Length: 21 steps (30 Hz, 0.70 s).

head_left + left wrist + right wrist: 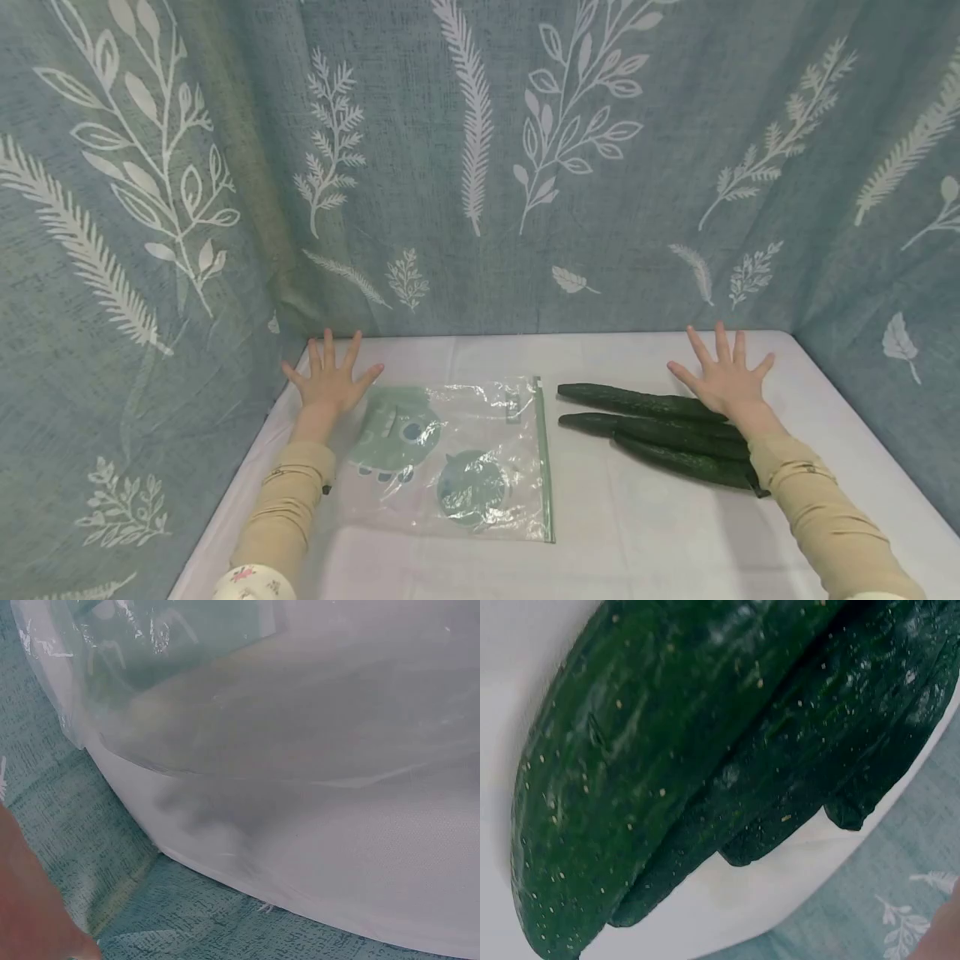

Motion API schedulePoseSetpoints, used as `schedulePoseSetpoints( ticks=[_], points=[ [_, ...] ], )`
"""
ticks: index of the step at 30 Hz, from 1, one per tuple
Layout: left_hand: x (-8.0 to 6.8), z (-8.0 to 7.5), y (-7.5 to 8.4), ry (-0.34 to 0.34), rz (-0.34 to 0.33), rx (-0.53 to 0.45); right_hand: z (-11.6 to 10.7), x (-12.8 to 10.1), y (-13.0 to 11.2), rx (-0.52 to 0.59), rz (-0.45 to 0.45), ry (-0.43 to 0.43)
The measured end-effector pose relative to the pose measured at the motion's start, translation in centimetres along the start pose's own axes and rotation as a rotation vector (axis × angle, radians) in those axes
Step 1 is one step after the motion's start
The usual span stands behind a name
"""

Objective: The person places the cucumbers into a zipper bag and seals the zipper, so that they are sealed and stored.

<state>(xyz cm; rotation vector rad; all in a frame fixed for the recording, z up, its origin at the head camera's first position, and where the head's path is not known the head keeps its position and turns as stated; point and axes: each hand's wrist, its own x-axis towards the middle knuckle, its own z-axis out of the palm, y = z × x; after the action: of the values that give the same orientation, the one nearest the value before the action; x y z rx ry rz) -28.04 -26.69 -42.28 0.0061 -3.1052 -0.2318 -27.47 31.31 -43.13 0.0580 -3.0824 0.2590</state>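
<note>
A clear zip bag [491,442] with green cartoon monster prints lies flat on the left half of the table, its green zip edge toward the right. My left hand [328,382] is held with fingers spread at the bag's upper left corner, holding nothing. Several long dark green cucumbers [675,433] lie side by side on the right. My right hand [726,382], also spread and holding nothing, overlaps their right ends in the head view. The right wrist view shows the cucumbers [652,772] close up; the left wrist view shows part of the bag [180,652].
A white cloth [645,550] covers the table. Blue-green curtains [405,167] with white leaf prints stand along its back, left and right edges. Both forearms [832,508] reach in from the near side, in beige sleeves.
</note>
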Motion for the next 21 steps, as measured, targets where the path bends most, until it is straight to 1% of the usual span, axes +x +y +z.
schedulePoseSetpoints(
  ticks=[5, 10, 16, 21],
  points=[
    [0.1, 0.1, 0.0, 0.017, 0.009, 0.010, 0.3, -0.1, -0.2, 0.002, -0.006, -0.009],
    [0.2, 0.2, 0.2, 0.017, 0.025, 0.008, 0.6, -0.3, -0.5, 0.006, -0.021, -0.009],
    [0.3, 0.5, 0.2, 0.028, 0.047, 0.020, 0.7, -0.6, -1.2, -0.011, -0.064, 0.005],
    [0.3, 0.6, 0.2, 0.043, 0.048, 0.038, 0.8, -0.8, -1.9, -0.032, -0.102, 0.009]
  ],
)
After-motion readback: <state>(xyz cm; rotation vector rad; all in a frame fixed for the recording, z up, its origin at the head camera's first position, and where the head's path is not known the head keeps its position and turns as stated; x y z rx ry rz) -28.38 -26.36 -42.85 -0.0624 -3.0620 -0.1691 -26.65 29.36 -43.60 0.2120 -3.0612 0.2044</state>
